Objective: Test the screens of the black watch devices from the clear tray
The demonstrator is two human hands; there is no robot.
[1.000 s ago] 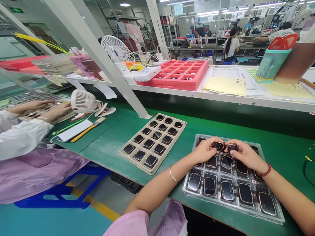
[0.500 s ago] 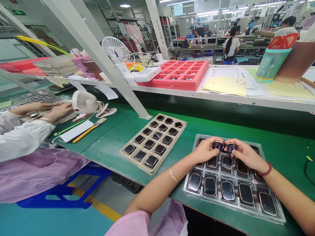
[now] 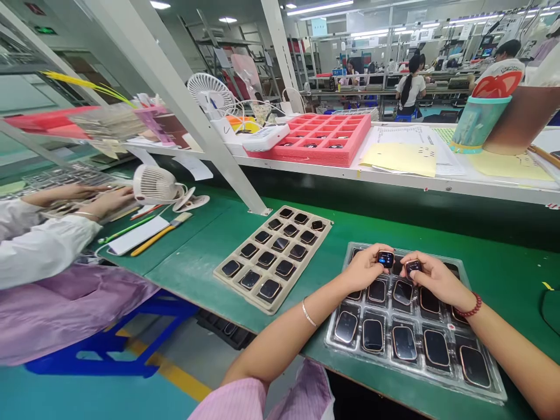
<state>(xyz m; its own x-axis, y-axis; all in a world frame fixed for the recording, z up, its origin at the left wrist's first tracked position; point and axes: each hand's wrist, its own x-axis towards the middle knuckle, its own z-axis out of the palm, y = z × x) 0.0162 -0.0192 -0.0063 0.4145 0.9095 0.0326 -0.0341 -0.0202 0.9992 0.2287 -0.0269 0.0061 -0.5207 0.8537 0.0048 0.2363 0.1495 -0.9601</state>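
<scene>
My left hand holds a small watch body with a lit screen, lifted a little above a clear plastic tray. My right hand holds a second watch body right beside it. The clear tray lies on the green bench in front of me and holds several dark-screened watch bodies in rows. To its left lies a beige tray with several smaller dark watch bodies in pockets.
A pink foam tray and yellow papers sit on the raised white shelf behind. A slanted white frame post meets the bench. At left a co-worker's hands work beside a small white fan, a brush and pens.
My left hand has raised its watch body slightly, and its screen shows lit. The view has tilted down a little. Both hands stay over the clear tray.
</scene>
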